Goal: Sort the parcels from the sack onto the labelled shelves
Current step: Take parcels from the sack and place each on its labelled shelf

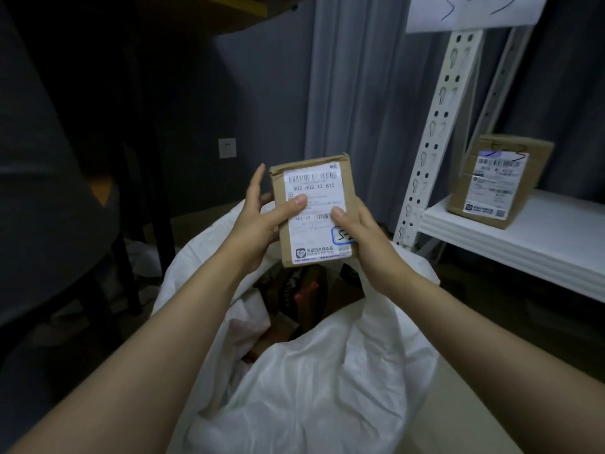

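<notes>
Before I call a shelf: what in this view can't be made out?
Head view:
- Handwritten code on the small brown cardboard parcel: its end is covered by the right hand.
- White paper shelf sign: cut off by the top edge.
- Crumpled white sack contents: dark, hidden by folds.
- Brown cardboard box on the shelf: label print too small.

shelf sign (474,11) cropped @ top, sack contents (304,290) unclear

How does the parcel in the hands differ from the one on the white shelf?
The held parcel is slim, gripped by the left hand and right hand above the sack; the shelf parcel is bulkier, resting untouched on the white shelf. Both are brown cardboard with white barcode labels.
</notes>
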